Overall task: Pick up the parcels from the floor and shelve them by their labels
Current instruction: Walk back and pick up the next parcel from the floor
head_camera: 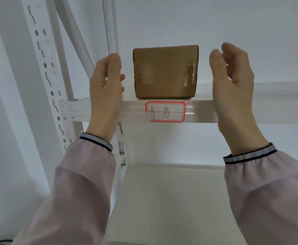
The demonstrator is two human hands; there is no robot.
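Two sets of fingers, curled loosely and gripping nothing. Left fingers (117,68) half bent toward the thumb, just beside the left face of the box (165,72) but with a visible gap. Right fingers (230,55) cupped the same way, apart from the box's right face by a wider gap. Both hands open and empty, then: left hand (105,89) in front of the shelf edge, right hand (233,85) likewise, palms facing each other across the box as if framing it. Probably the posture of letting go after a two-handed placing, or of checking that it sits square; not possible to tell which from one view.

Outward to the wrists: pale pink sleeves (84,183) with striped cuffs, arms reaching up and forward, since the shelf (250,112) sits high in the view.

Between the hands, the brown cardboard box, upright, flat on the shelf, near its front edge, tape shining on the near face. Directly under it on the shelf's front rail, a red-bordered label (165,111) with handwritten characters. Placed right above that label, presumably so that parcel and destination match at a glance.

Further out: a white slotted upright (44,68) at the left, a lower shelf (171,191) bare where visible, plain wall behind. No other parcels or floor in view.
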